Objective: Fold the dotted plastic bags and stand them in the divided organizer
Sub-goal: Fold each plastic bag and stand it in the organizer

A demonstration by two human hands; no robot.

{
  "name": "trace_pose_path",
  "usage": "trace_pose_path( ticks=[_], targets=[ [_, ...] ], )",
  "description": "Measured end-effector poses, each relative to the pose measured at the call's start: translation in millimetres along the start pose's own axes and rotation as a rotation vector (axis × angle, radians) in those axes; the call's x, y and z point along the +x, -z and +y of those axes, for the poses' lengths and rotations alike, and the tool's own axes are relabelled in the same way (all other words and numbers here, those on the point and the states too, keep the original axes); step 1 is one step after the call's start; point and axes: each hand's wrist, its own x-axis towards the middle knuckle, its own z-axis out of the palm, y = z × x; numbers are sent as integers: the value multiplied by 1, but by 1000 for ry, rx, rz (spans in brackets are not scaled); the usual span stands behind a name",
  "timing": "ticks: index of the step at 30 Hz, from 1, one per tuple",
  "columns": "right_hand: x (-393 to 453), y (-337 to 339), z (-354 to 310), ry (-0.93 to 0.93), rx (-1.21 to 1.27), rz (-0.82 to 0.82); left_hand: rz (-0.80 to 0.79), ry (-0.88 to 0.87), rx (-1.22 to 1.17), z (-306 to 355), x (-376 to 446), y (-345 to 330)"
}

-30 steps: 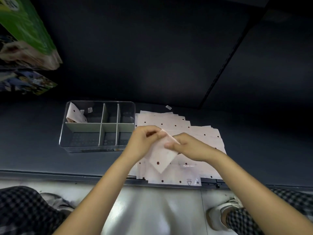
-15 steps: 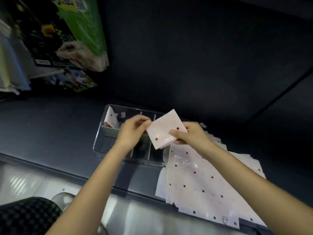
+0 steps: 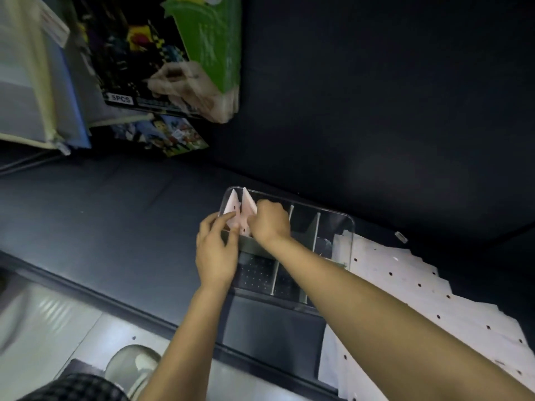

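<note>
A clear divided organizer [image 3: 346, 227] is seen on the dark bench [image 3: 115, 215]. Two folded dotted bags are stood in its far-left compartment: one bag [image 3: 231, 202] leans at the left wall, a second folded bag [image 3: 248, 205] just beside it to the right. The second bag is pinched by the right hand [image 3: 270, 222], fingers curled down onto it inside the compartment. The left hand [image 3: 215, 253] is placed at the organizer's left edge, fingers loosely extended, fingertips touching the bags' lower part; a firm grip cannot be told. The other compartments are partly hidden by the right forearm. A stack of flat dotted bags [image 3: 434, 308] is laid on the bench just right of the organizer. Printed boxes [image 3: 162, 59] are seen at upper left.
</note>
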Motion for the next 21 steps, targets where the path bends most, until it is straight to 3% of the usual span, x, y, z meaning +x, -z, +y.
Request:
trace_pose_path(
  ticks=[5, 12, 18, 21],
  targets=[
    [-3, -12, -7, -23, 291, -167, 59, 0, -164, 3, 3, 3],
    [-11, -6, 7, 100, 287, -302, 60, -56, -33, 0, 8, -4],
    [-69, 36, 66, 294, 359, -23, 7, -39, 200, 11, 9, -6],
    [-120, 68, 136, 261, 369, 32, 19, -151, 316, 24, 0, -7]
  ],
)
